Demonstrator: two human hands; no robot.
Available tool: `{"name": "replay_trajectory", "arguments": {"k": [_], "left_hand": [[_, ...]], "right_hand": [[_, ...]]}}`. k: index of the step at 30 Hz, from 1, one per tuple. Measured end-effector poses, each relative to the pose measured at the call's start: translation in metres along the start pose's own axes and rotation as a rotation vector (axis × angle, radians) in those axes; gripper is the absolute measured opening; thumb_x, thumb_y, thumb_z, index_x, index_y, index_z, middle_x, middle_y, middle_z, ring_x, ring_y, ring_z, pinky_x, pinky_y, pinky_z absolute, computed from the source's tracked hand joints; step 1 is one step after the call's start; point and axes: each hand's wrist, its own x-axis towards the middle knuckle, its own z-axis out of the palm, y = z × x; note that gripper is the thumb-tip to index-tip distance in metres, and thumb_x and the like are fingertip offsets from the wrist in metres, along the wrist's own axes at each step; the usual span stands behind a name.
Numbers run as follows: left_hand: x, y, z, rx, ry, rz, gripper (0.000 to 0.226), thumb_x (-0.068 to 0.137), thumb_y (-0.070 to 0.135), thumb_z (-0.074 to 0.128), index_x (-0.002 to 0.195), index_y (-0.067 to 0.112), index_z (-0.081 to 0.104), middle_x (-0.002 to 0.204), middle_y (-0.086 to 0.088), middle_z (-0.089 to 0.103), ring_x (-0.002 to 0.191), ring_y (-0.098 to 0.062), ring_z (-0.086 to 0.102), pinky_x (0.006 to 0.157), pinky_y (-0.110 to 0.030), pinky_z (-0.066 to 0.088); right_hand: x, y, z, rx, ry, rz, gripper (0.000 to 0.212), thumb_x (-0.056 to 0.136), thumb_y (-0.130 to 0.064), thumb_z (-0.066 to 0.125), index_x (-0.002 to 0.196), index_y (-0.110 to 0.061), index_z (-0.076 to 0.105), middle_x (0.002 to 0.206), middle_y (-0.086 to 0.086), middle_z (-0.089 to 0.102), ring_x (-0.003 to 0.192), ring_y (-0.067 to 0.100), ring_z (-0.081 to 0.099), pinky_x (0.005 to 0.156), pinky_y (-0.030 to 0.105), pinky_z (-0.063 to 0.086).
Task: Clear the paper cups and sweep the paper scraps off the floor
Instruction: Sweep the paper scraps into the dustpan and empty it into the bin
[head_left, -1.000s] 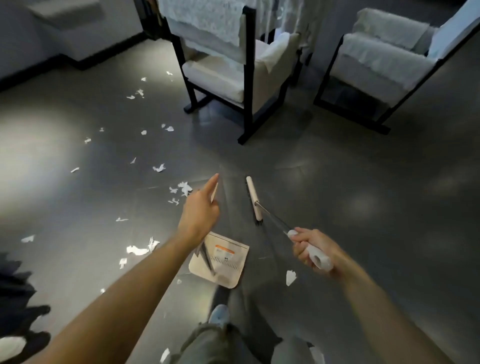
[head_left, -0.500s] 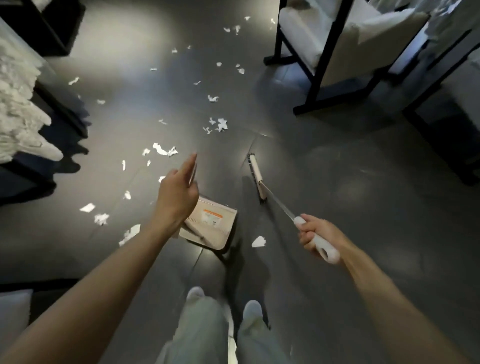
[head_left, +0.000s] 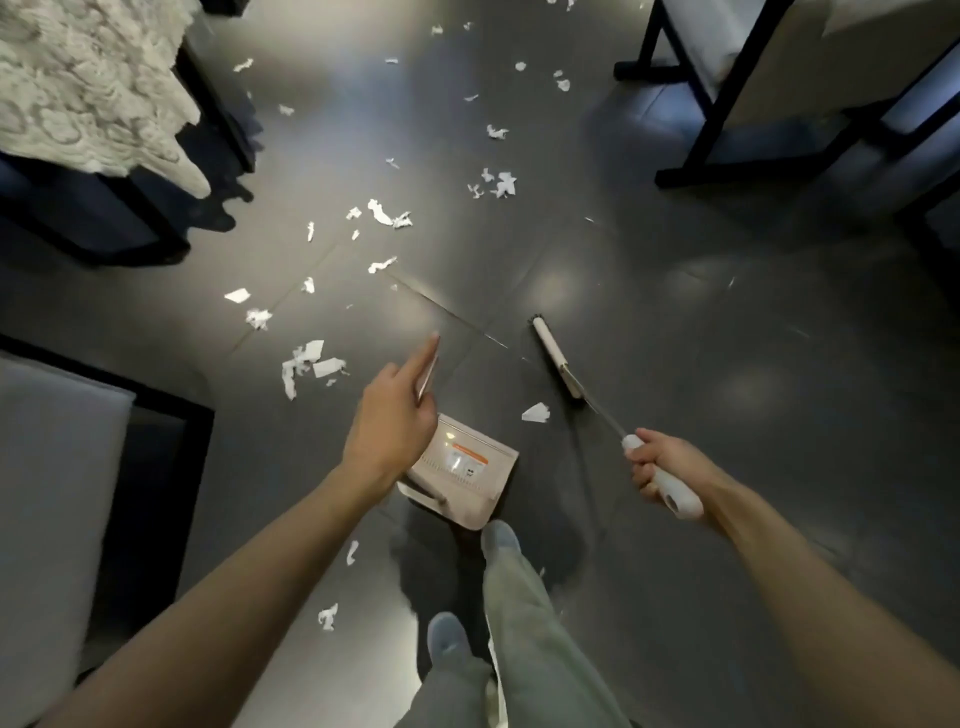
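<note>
Left hand (head_left: 395, 421) curled round dustpan (head_left: 462, 467) handle, index finger extended, right hand (head_left: 662, 462) fist gripping broom (head_left: 557, 358), paper scraps (head_left: 306, 361) scattered far left on floor (head_left: 675, 338)

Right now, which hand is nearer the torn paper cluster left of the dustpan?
Left. The left hand, holding the dustpan, is just right of the paper cluster; the right hand, gripping the broom, is farther right beyond the dustpan.

Premises: a sitting room or lounge. Dark grey tiled floor (head_left: 649, 322); black-framed armchair (head_left: 737, 67) with pale cushions at upper right; white lace cloth (head_left: 88, 78) draped over furniture at upper left.
</note>
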Motion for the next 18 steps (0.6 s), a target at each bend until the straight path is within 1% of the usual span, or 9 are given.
{"name": "replay_trajectory", "arguments": {"k": [1, 3, 6, 8, 10, 12, 14, 16, 18], "left_hand": [[-0.011, 0.0, 0.004, 0.007, -0.014, -0.026, 0.064, 0.092, 0.01, 0.049, 0.145, 0.038, 0.027, 0.089, -0.006, 0.05, 0.078, -0.017, 0.049, 0.072, -0.027, 0.037], [-0.029, 0.003, 0.015, -0.006, -0.018, -0.073, 0.063, 0.093, 0.011, 0.049, 0.145, 0.038, 0.026, 0.087, -0.005, 0.047, 0.076, -0.017, 0.048, 0.071, -0.03, 0.04], [-0.047, 0.011, 0.036, -0.038, 0.0, -0.118, 0.064, 0.092, 0.01, 0.048, 0.145, 0.04, 0.026, 0.085, -0.003, 0.044, 0.075, -0.017, 0.046, 0.068, -0.027, 0.037], [-0.05, 0.018, 0.049, -0.038, 0.01, -0.131, 0.064, 0.092, 0.011, 0.048, 0.144, 0.041, 0.027, 0.088, -0.004, 0.046, 0.077, -0.019, 0.047, 0.068, -0.026, 0.037], [-0.048, 0.024, 0.056, -0.028, 0.012, -0.135, 0.064, 0.091, 0.011, 0.049, 0.144, 0.041, 0.028, 0.09, -0.005, 0.047, 0.079, -0.019, 0.047, 0.07, -0.026, 0.037], [-0.046, 0.027, 0.056, -0.008, 0.018, -0.145, 0.063, 0.091, 0.011, 0.048, 0.143, 0.041, 0.03, 0.091, -0.004, 0.047, 0.081, -0.02, 0.047, 0.072, -0.028, 0.039], [-0.048, 0.026, 0.056, 0.008, 0.018, -0.147, 0.062, 0.09, 0.01, 0.049, 0.143, 0.039, 0.032, 0.091, -0.005, 0.047, 0.082, -0.022, 0.05, 0.073, -0.031, 0.043], [-0.053, 0.026, 0.056, 0.02, 0.004, -0.151, 0.061, 0.09, 0.01, 0.049, 0.141, 0.039, 0.034, 0.092, -0.006, 0.049, 0.083, -0.025, 0.052, 0.076, -0.036, 0.047], [-0.062, 0.028, 0.059, 0.019, -0.012, -0.166, 0.059, 0.09, 0.01, 0.049, 0.139, 0.04, 0.036, 0.096, -0.006, 0.053, 0.087, -0.027, 0.055, 0.08, -0.039, 0.048]], "right_hand": [[0.0, 0.002, -0.003, -0.007, 0.001, 0.008, 0.064, 0.094, 0.005, 0.041, 0.149, -0.02, 0.023, 0.07, 0.005, 0.044, 0.032, 0.003, 0.043, 0.03, 0.016, 0.035], [0.002, 0.003, -0.011, -0.07, 0.001, 0.025, 0.058, 0.095, 0.002, 0.041, 0.148, -0.019, 0.025, 0.071, 0.006, 0.044, 0.036, 0.005, 0.044, 0.031, 0.016, 0.036], [0.003, 0.004, -0.022, -0.273, -0.009, 0.073, 0.042, 0.098, -0.005, 0.04, 0.139, -0.014, 0.034, 0.068, 0.008, 0.045, 0.046, 0.012, 0.044, 0.032, 0.016, 0.036], [0.004, 0.007, -0.031, -0.386, -0.014, 0.109, 0.039, 0.098, -0.008, 0.038, 0.136, -0.017, 0.038, 0.069, 0.008, 0.045, 0.047, 0.013, 0.043, 0.033, 0.015, 0.036], [0.004, 0.01, -0.037, -0.478, -0.002, 0.115, 0.047, 0.098, -0.01, 0.038, 0.142, -0.025, 0.034, 0.07, 0.007, 0.045, 0.047, 0.012, 0.04, 0.033, 0.015, 0.035], [0.003, 0.015, -0.042, -0.535, -0.032, 0.113, 0.059, 0.098, -0.01, 0.042, 0.15, -0.03, 0.023, 0.071, 0.008, 0.047, 0.042, 0.009, 0.04, 0.034, 0.017, 0.036], [0.0, 0.019, -0.044, -0.575, -0.09, 0.132, 0.071, 0.095, -0.003, 0.046, 0.152, -0.032, 0.014, 0.07, 0.009, 0.051, 0.04, 0.007, 0.04, 0.035, 0.019, 0.038], [-0.005, 0.022, -0.044, -0.58, -0.138, 0.153, 0.077, 0.092, 0.005, 0.044, 0.152, -0.032, 0.012, 0.068, 0.009, 0.053, 0.039, 0.006, 0.04, 0.035, 0.019, 0.038], [-0.018, 0.029, -0.04, -0.593, -0.181, 0.17, 0.078, 0.091, 0.007, 0.043, 0.151, -0.033, 0.014, 0.061, 0.006, 0.052, 0.038, 0.006, 0.039, 0.036, 0.019, 0.038]]}}
